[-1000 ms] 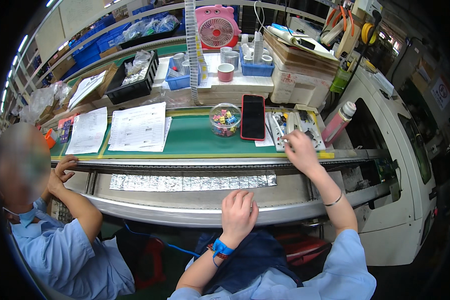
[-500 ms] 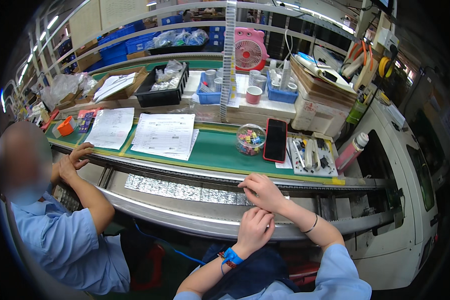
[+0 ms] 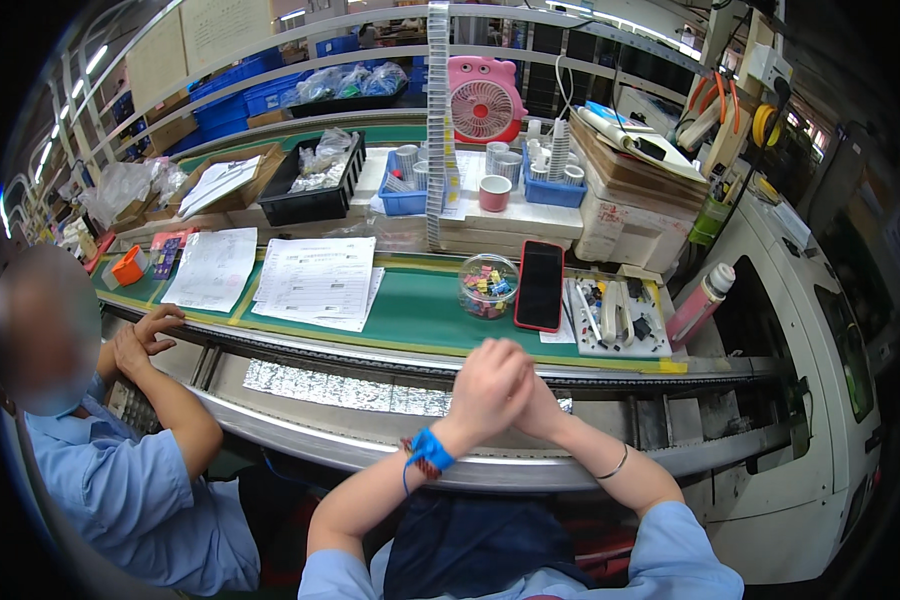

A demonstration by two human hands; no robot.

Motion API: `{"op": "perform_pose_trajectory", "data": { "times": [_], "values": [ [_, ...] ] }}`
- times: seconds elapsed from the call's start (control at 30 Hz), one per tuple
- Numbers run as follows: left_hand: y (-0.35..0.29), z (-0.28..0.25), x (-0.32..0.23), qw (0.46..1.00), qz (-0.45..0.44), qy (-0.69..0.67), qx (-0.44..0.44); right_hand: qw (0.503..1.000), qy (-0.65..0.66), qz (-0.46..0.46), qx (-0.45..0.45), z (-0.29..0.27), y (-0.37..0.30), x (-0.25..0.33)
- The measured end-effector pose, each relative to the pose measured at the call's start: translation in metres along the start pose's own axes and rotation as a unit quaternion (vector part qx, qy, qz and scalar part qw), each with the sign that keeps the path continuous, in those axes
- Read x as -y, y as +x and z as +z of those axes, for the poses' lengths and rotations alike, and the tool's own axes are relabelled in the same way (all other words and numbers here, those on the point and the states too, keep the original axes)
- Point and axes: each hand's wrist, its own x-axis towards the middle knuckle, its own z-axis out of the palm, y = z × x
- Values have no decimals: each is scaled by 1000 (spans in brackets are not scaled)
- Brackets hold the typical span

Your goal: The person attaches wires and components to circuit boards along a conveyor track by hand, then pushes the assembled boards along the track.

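Observation:
My left hand (image 3: pixel 485 392) is closed against my right hand (image 3: pixel 540 408), the two clasped over the conveyor's front rail (image 3: pixel 390 455). Most of the right hand's fingers are hidden behind the left. No object shows between them. A blue band (image 3: pixel 429 450) is tied round my left wrist, and a thin bracelet (image 3: pixel 614 462) circles the right. Just beyond the hands, on the green bench top (image 3: pixel 420 310), stand a clear round jar (image 3: pixel 488 286) of small coloured parts and a red-edged phone (image 3: pixel 540 285). A silvery sheet strip (image 3: pixel 345 387) lies on the conveyor, partly covered by my hands.
At left sits a co-worker in a blue shirt (image 3: pixel 130 480), arms on the rail. Papers (image 3: pixel 315 283) and a tray of small tools (image 3: pixel 622 318) lie on the bench; a pink bottle (image 3: pixel 700 305) stands right. Behind are a black crate (image 3: pixel 313 180), blue bins (image 3: pixel 553 187) and a pink fan (image 3: pixel 485 100).
My hands have come together into a clasp, the left moving up onto the right. The view has shifted slightly. The co-worker's arms stay much the same.

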Motion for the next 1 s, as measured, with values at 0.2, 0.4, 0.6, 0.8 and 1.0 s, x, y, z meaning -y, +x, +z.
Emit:
{"op": "perform_pose_trajectory", "data": {
  "times": [0.2,0.4,0.6,0.8,1.0],
  "values": [
    [18,13,48,997,27,42,-64,991,-117,-67,-25,-1,2,-4],
    [-1,18,58,997,-52,-23,-56,989,-129,-34,-69,-5,2,-7],
    [-6,20,60,985,-138,-100,-17,984,-157,-46,-75,1,5,-2],
    [-7,21,60,979,-163,-124,-6,985,-157,-31,-61,2,4,-6],
    [-8,19,59,979,-163,-125,2,986,-152,-34,-61,4,3,-6]
  ]
}}
